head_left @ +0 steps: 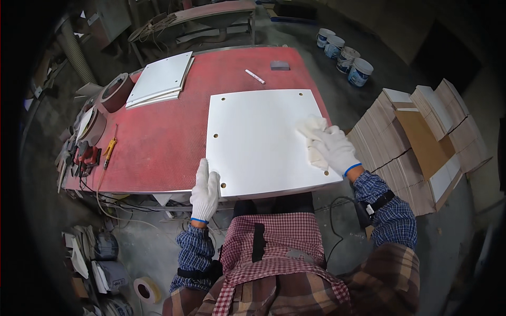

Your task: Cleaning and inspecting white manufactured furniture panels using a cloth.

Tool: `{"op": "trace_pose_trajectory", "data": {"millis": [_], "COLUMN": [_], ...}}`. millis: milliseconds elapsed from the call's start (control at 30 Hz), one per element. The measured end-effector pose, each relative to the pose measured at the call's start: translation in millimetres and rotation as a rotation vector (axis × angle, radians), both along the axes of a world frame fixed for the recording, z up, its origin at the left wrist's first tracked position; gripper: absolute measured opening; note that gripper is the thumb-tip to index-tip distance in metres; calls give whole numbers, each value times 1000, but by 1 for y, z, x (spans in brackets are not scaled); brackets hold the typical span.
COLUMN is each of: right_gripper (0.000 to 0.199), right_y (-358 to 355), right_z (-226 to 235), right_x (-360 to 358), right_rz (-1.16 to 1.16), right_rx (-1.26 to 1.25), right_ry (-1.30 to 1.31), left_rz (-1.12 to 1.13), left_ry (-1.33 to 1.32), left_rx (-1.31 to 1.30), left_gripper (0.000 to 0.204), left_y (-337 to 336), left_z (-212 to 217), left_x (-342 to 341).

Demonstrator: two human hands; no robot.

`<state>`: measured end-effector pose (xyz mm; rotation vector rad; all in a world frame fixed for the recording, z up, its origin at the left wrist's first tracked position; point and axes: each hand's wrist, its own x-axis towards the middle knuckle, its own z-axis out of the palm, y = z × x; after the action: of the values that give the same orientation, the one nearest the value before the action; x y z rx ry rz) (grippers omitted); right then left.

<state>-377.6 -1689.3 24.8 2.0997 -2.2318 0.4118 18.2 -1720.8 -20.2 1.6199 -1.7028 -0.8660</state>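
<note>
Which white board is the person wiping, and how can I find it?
Find the big red table. At its near edge, right by the person, lies a large white board, with the left hand on its corner and the right hand pressing a white cloth on it. It lies alone with small holes along its edges, unlike the stacked boards farther back.

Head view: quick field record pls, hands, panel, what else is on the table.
surface: red table
main item: white panel with small holes near its edges, lying flat
left hand: gloved, flat on the panel's near-left corner
right hand: gloved, pressing a white cloth on the panel's right edge
also on table: stack of white panels, marker, grey block
right of table: stacked boards
</note>
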Motion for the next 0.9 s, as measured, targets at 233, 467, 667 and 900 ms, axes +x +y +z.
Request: {"op": "trace_pose_trajectory", "data": {"millis": [233,467,667,900], "right_gripper": [48,50,58,49], "right_y": [67,140,154,156], "right_z": [-28,-70,-90,-86], "right_x": [-11,-45,-45,-37], "right_rz": [-225,-277,-351,-124], "right_rx": [-3,-211,-125,-276], "right_ry": [-452,-1186,-337,-610], "left_rz": [-111,-273,-424,-668], "left_ry": [-32,-99,-567,-459], "left_rx": [-280,-440,-669,-810], "left_gripper": [43,56,63,46], "left_y": [30,81,56,30], "left_z": [2,-35,19,25], "left_x": [3,71,46,38]}}
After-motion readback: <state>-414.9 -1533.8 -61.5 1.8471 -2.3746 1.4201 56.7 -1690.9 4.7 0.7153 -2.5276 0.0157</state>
